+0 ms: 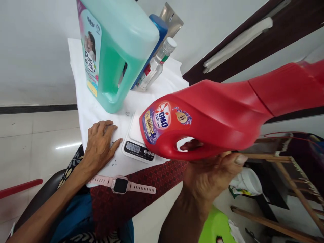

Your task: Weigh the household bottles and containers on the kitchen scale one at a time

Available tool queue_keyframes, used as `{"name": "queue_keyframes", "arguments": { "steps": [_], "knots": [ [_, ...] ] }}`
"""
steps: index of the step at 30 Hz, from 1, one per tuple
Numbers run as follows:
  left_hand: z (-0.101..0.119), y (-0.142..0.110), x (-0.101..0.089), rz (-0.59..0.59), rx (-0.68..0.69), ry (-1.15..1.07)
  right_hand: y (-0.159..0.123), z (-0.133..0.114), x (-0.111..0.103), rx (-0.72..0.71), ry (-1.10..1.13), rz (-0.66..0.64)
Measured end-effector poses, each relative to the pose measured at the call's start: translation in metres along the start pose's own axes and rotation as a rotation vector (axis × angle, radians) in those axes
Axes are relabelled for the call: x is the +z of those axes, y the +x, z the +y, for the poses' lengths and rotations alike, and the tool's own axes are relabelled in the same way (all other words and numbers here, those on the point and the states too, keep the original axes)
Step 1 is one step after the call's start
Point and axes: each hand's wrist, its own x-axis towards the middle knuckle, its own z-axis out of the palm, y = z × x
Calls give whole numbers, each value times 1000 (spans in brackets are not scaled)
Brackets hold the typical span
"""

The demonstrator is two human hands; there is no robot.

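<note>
A large red OMO detergent bottle (215, 114) is over the white digital kitchen scale (138, 156), its base overlapping the weighing plate. Lit digits, which look like 2140, show on the scale's display. My right hand (207, 175) grips the bottle by its handle, with fingers showing through the handle hole and the thumb along the near side. My left hand (101, 143) lies palm down on the white cloth (78, 71), left of the scale, fingers loosely spread and holding nothing. A smartwatch with a pink strap (120, 185) rests near the cloth's front edge.
A big green Paodudu jug (111, 84) stands behind the scale. Beside it are a clear bottle with a white cap (154, 67), a blue bottle (160, 25) and a silvery tube (171, 20). Wooden frames (291, 175) and a white bucket (246, 182) are at the right.
</note>
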Motion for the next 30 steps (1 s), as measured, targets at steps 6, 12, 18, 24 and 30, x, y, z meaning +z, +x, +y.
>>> {"name": "queue_keyframes", "arguments": {
  "steps": [6, 12, 18, 24, 30],
  "knots": [
    [1, 0, -1, -11, -16, -22, -2, -2, 26, 61, 8, 24],
    [1, -1, 1, -8, -22, -30, 36, 13, 33, -126, -17, 111],
    [2, 0, 1, 11, -1, -3, 89, 36, 53, -162, 1, 36],
    [1, 1, 1, 15, 4, 17, 130, 59, 79, -101, 84, -105],
    [4, 1, 1, 26, 5, 20, 143, 81, 103, 19, 75, -216]
  ]
}}
